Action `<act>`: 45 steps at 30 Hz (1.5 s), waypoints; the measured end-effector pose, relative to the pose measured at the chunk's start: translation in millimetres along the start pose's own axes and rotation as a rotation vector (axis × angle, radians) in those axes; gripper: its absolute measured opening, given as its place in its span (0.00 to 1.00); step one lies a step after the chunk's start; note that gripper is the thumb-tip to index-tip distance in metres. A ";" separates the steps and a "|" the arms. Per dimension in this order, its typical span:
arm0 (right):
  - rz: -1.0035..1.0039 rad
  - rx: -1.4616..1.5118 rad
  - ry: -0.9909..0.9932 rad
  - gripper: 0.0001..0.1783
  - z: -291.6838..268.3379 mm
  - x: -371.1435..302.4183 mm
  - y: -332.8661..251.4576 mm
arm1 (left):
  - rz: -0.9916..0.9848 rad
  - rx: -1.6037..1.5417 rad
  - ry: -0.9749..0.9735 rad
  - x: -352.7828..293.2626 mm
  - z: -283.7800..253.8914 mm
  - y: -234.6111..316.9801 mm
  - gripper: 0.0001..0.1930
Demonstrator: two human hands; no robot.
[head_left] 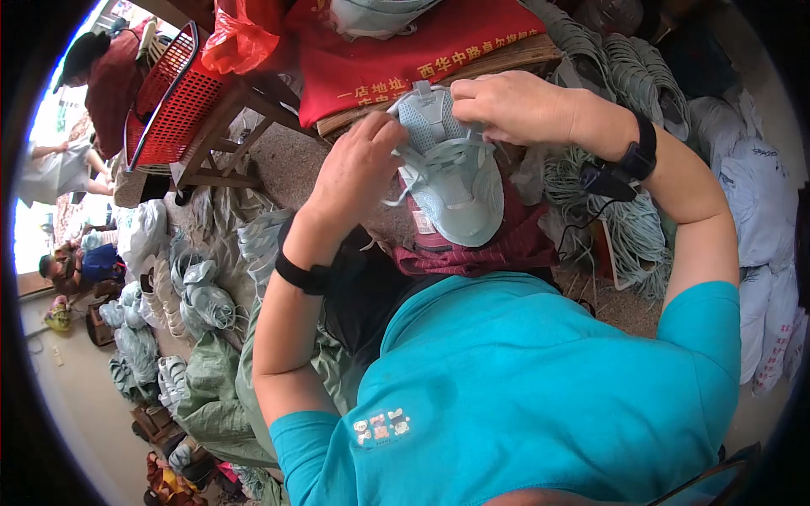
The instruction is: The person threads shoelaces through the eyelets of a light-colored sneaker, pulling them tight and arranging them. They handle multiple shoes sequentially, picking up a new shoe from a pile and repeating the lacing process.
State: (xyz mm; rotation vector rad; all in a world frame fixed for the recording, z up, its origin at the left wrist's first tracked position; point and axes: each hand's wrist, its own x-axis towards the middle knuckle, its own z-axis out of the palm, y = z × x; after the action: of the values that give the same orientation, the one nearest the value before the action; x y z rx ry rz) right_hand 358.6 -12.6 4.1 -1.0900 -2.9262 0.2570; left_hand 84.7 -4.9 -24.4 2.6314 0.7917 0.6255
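A pale mint shoe upper rests at my lap, its toe toward me and its perforated tongue pointing away. A light shoelace crosses its front, and a loose loop hangs at its left side. My left hand is closed at the left edge of the opening, with lace running from its fingers. At the opposite edge my right hand pinches near the top eyelets, where lace also shows below the fingers. The fingertips are partly hidden. Under the upper lies dark red striped cloth.
Ahead stands a wooden bench draped with red printed cloth, another shoe on top. A red basket sits on a stool at left. Bundled mint uppers and laces lie at right; more bundles and people are farther left.
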 end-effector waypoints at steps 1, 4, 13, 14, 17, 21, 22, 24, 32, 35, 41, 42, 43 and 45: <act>0.004 0.038 0.016 0.16 0.5 -1.1 2.5 | 0.011 0.002 -0.032 -1.5 -1.5 -6.8 0.16; 0.020 0.141 0.065 0.13 8.1 -7.9 7.8 | 0.003 -0.034 -0.100 -1.8 -1.5 -18.1 0.14; 0.393 0.627 0.289 0.09 51.8 -0.1 -1.1 | -0.273 -0.341 0.283 -13.7 49.6 -16.2 0.09; 0.430 0.681 0.328 0.09 57.6 0.8 -3.0 | -0.323 -0.445 0.323 -14.9 54.3 -12.7 0.08; 0.431 0.888 0.414 0.10 53.4 5.4 -17.1 | -0.435 -0.545 0.381 -8.6 50.0 1.9 0.07; 0.281 1.010 0.185 0.08 7.4 0.1 -51.1 | -0.213 -1.100 0.287 1.3 -1.9 38.0 0.09; 0.301 1.092 0.055 0.08 -2.4 0.0 -56.1 | -0.164 -1.197 0.312 1.7 -5.8 38.5 0.10; 0.210 0.589 0.310 0.06 8.1 2.6 -43.9 | -0.353 -1.316 0.364 -1.1 -0.6 26.3 0.11; 0.215 -0.045 0.442 0.05 24.6 10.3 -43.8 | -0.409 -0.525 0.482 -12.3 52.5 9.9 0.05; 0.238 -0.040 0.439 0.04 29.4 15.1 -45.6 | -0.323 -0.341 0.458 -12.5 54.1 15.4 0.10; 0.353 0.230 0.472 0.08 40.8 20.7 -44.0 | -0.271 -0.219 0.434 -14.0 59.1 9.5 0.12; 0.369 0.284 0.519 0.09 43.5 23.5 -42.8 | -0.255 -0.218 0.464 -11.1 60.0 7.5 0.12; 0.416 0.307 0.498 0.10 39.4 24.7 -49.7 | -0.255 -0.218 0.488 -11.3 64.3 8.8 0.12; 0.431 0.321 0.496 0.11 42.1 24.6 -53.0 | -0.267 -0.219 0.443 -8.9 66.8 9.1 0.11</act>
State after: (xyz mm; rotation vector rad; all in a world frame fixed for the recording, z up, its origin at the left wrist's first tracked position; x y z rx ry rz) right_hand 302.8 -42.4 -30.4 -1.4588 -2.1179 0.3764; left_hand 115.0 -29.0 -80.3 2.1646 1.1025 1.1618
